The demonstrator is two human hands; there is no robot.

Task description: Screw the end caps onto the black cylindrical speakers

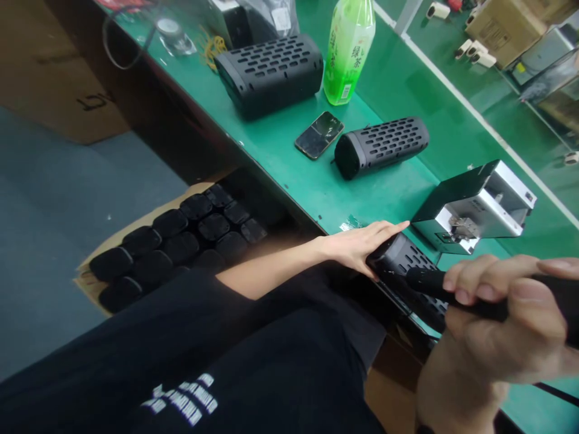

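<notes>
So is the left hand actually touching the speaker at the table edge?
Touching. The head view shows the left hand lying flat on the end of the speaker, palm and fingers against its black shell with no gap.

You wore a black short-sleeved T-shirt point(190, 355) with small white lettering point(183, 401) printed on it, and your forearms and both hands were bare, without gloves.
</notes>
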